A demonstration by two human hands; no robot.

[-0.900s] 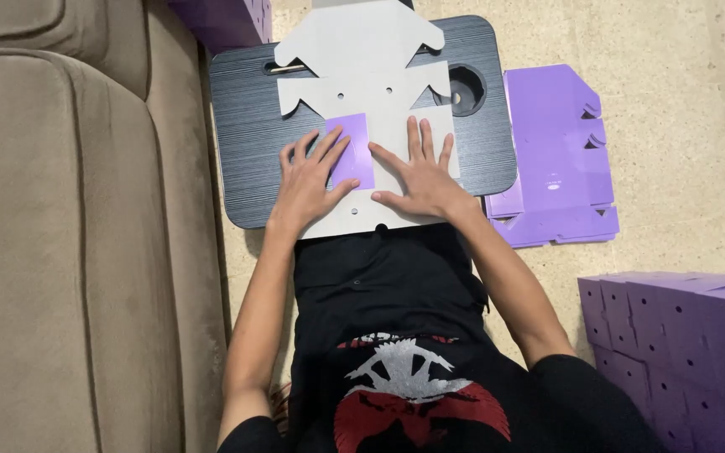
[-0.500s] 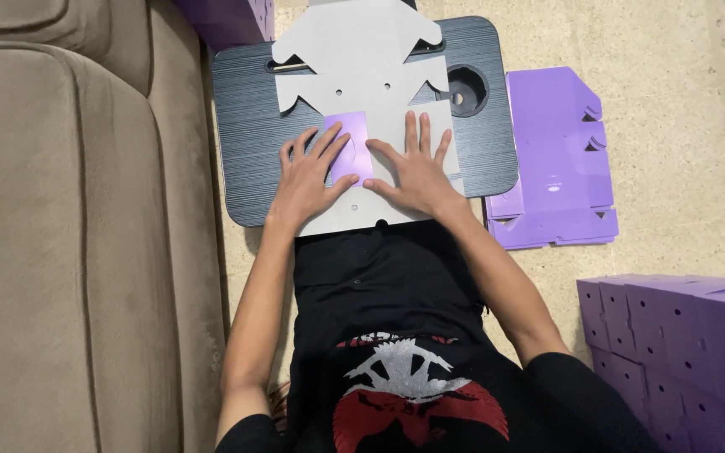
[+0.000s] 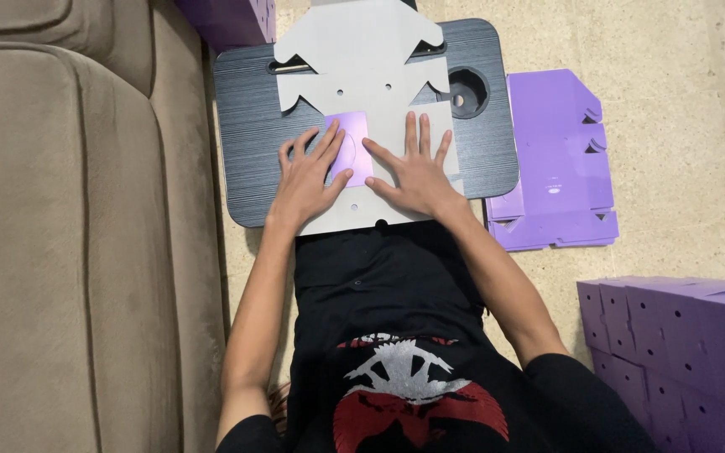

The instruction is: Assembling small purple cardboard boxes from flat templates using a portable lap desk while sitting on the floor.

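A flat grey die-cut cardboard sheet lies on a dark lap desk in front of me. A purple flap is folded over onto the sheet's near part. My left hand lies flat with spread fingers on the flap's left edge. My right hand presses flat on the cardboard just right of the flap. Both palms push down; neither hand grips anything.
A beige sofa fills the left side. Flat purple cardboard blanks lie on the floor to the right of the desk. Assembled purple boxes are stacked at the lower right, with another purple box at the top.
Both hands have stayed pressed on the folded flap and shifted only slightly. The camera view has drifted a little.
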